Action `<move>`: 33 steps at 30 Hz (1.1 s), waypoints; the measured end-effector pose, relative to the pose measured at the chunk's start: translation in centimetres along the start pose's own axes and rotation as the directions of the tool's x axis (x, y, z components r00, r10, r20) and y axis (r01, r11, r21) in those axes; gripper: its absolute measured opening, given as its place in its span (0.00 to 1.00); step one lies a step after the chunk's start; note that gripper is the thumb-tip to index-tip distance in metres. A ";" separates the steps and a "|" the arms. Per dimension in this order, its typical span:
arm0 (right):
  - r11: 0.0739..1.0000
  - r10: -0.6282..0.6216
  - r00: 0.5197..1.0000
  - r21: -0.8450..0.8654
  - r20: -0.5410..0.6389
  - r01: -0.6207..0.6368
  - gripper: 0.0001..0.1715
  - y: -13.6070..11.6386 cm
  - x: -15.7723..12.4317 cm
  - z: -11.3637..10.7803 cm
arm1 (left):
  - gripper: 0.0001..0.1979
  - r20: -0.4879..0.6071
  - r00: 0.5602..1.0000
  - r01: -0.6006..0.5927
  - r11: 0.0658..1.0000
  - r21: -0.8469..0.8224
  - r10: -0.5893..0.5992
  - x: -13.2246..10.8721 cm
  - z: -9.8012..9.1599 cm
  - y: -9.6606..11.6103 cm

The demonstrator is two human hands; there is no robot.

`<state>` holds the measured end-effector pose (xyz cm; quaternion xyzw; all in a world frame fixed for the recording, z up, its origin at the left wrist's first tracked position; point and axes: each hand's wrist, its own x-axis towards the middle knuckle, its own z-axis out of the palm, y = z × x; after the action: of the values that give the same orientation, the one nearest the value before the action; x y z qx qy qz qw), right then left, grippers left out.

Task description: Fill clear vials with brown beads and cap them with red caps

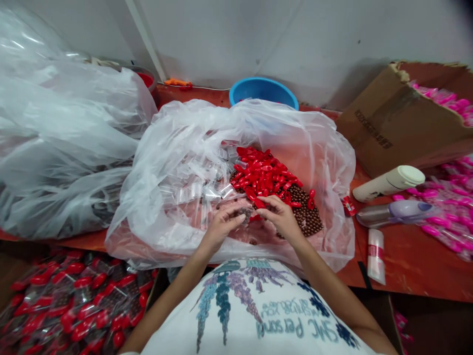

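My left hand (pixel 226 223) is closed around a small clear plastic container (pixel 244 213) with brown beads inside. Close beside it, my right hand (pixel 281 217) pinches what looks like a red plastic cap (pixel 254 217), partly hidden by the fingers. Just beyond the hands lies a heap of glossy red caps (pixel 264 170). Brown beads (pixel 308 219) are piled to the right and under the caps. A stack of clear empty containers (pixel 190 190) lies to the left. All of this rests on a clear plastic sheet (pixel 328 148) with raised, crumpled edges.
Large plastic bags (pixel 66 128) fill the left side. A blue basin (pixel 263 91) stands behind. On the right are a cardboard box (pixel 380 123), a cream flask (pixel 388 183), a purple-and-clear bottle (pixel 395 213) and pink packed items (pixel 451 207). Red-capped packs (pixel 81 301) fill the lower left.
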<state>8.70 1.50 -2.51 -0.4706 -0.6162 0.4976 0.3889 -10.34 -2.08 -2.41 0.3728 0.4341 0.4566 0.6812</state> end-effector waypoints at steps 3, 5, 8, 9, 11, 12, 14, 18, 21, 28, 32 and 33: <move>0.994 0.050 0.999 0.101 -0.007 -0.049 0.19 0.1 -0.2 0.4 | 0.16 0.000 1.000 0.000 1.000 0.022 0.000 0.2 0.4 -0.4; 0.997 0.019 1.000 0.077 0.008 -0.019 0.17 -0.1 -0.4 0.6 | 0.15 -0.026 1.000 0.000 0.999 0.042 0.001 0.3 0.5 -0.7; 0.998 -0.065 0.997 -0.003 0.053 0.065 0.15 -0.4 -0.6 0.6 | 0.14 -0.030 0.999 -0.019 0.996 0.091 0.021 0.5 0.6 -1.1; 0.996 -0.087 0.994 -0.024 0.066 0.089 0.16 -0.5 -0.7 0.5 | 0.14 -0.023 0.999 -0.022 0.994 0.103 0.024 0.5 0.7 -1.2; 0.988 -0.125 0.989 -0.080 0.076 0.131 0.17 -0.5 -0.9 0.4 | 0.14 -0.011 1.000 -0.024 0.993 0.114 0.025 0.5 0.8 -1.3; 0.982 -0.140 0.987 -0.116 0.075 0.148 0.17 -0.5 -1.0 0.4 | 0.13 -0.013 0.999 -0.027 0.993 0.116 0.029 0.6 0.8 -1.3; 0.966 -0.162 0.984 -0.194 0.070 0.173 0.17 -0.4 -1.2 0.5 | 0.13 -0.034 0.999 -0.038 0.992 0.123 0.043 0.6 0.9 -1.2; 0.927 -0.214 0.975 -0.301 0.061 0.222 0.18 -0.2 -1.5 0.8 | 0.13 -0.054 0.998 -0.028 0.992 0.123 0.035 0.6 1.0 -1.2; 0.868 -0.292 0.949 -0.384 0.121 0.316 0.23 0.1 -1.7 1.0 | 0.13 -0.087 0.996 -0.017 0.998 0.059 0.022 0.7 1.2 -1.6; 0.778 -0.330 0.922 -0.495 0.201 0.387 0.41 1.3 -1.9 1.1 | 0.15 -0.106 0.980 0.127 0.944 -0.304 -0.166 0.6 1.9 -2.4; 0.783 -0.312 0.919 -0.483 0.239 0.391 0.43 0.9 -2.1 1.0 | 0.20 0.008 0.946 0.283 0.816 -0.504 -0.323 0.5 1.6 -1.7; 0.778 -0.311 0.916 -0.486 0.254 0.399 0.43 0.7 -2.2 1.0 | 0.21 0.008 0.947 0.279 0.808 -0.519 -0.322 0.5 1.7 -1.5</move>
<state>8.43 -0.79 -3.43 -0.3929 -0.8355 0.2623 0.2808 -8.23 -2.25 -3.29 0.0856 0.3770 0.4568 0.8011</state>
